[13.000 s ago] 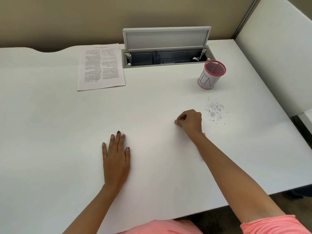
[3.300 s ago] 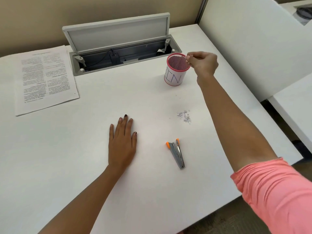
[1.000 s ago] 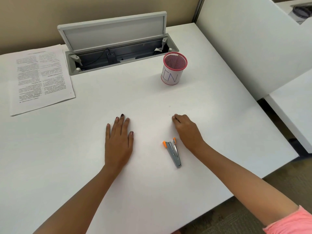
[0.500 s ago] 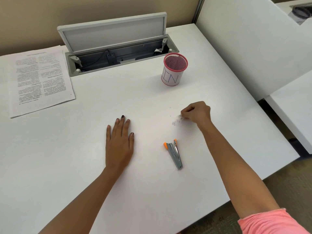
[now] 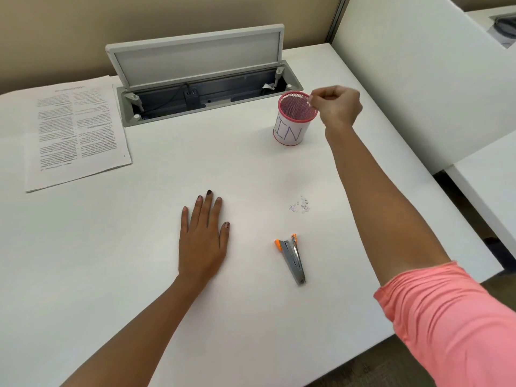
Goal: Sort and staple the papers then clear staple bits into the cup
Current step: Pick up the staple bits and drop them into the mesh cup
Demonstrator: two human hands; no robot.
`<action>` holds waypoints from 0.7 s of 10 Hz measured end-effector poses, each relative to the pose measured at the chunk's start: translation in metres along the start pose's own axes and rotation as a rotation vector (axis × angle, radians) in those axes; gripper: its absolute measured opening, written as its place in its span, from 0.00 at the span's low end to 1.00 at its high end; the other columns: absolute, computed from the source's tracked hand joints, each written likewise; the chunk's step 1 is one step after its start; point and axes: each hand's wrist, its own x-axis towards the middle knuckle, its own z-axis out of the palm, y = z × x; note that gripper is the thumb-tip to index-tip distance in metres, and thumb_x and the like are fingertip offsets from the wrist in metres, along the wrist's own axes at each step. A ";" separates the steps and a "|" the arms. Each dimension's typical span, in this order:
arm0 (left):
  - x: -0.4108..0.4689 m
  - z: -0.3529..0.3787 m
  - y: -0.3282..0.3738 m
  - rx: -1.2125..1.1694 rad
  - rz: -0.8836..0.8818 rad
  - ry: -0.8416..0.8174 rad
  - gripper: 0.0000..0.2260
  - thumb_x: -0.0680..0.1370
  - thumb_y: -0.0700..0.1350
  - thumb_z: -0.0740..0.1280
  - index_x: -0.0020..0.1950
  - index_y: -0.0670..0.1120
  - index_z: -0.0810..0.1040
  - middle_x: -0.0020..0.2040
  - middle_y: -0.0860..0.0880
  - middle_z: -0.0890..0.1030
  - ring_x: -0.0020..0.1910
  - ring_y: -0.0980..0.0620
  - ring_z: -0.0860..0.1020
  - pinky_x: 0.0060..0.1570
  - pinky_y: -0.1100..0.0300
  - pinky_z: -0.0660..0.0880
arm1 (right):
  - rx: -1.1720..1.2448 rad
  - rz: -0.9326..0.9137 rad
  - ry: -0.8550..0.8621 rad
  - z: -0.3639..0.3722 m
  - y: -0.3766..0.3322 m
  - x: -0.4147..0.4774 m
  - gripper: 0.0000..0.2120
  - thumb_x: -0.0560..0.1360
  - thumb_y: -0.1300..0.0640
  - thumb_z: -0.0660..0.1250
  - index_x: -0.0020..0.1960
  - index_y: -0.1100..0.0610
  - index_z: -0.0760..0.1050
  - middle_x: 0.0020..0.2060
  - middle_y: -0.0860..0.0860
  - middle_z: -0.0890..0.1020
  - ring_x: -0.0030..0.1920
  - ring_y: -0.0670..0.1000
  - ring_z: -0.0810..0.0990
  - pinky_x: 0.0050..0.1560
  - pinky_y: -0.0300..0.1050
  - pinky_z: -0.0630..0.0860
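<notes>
Risen from the desk, right hand (image 5: 336,106) pinches staple bits (image 5: 300,205) over cup (image 5: 293,121) (tiny, light, slippery; fingertip-pinch them).

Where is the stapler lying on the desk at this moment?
In the head view, the stapler lies on the white desk, right of the flat left hand and just below the small pile of staple bits.

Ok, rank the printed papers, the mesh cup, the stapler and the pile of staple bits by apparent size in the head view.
1. printed papers
2. mesh cup
3. stapler, nearer the camera, so that gap is unsure
4. staple bits
</notes>
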 end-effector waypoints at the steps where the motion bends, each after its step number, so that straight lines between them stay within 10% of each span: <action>1: 0.000 0.001 -0.001 0.006 0.001 -0.006 0.25 0.82 0.54 0.49 0.78 0.48 0.57 0.80 0.49 0.54 0.79 0.50 0.53 0.76 0.46 0.49 | -0.244 -0.211 0.001 0.013 -0.010 0.006 0.05 0.69 0.66 0.71 0.43 0.61 0.84 0.40 0.54 0.85 0.39 0.47 0.82 0.42 0.31 0.77; 3: 0.000 0.000 -0.001 0.006 0.005 -0.006 0.25 0.82 0.54 0.48 0.78 0.48 0.57 0.80 0.49 0.54 0.78 0.50 0.53 0.76 0.46 0.49 | -0.495 -0.417 -0.022 0.024 -0.016 0.017 0.11 0.70 0.69 0.64 0.44 0.60 0.84 0.42 0.55 0.85 0.44 0.52 0.82 0.43 0.41 0.77; 7: 0.000 -0.001 0.000 0.014 0.000 -0.010 0.25 0.82 0.54 0.48 0.78 0.48 0.57 0.80 0.49 0.55 0.78 0.49 0.54 0.76 0.46 0.49 | -0.230 -0.600 0.034 0.007 0.044 -0.055 0.13 0.67 0.72 0.60 0.43 0.63 0.82 0.37 0.56 0.83 0.38 0.50 0.79 0.40 0.36 0.69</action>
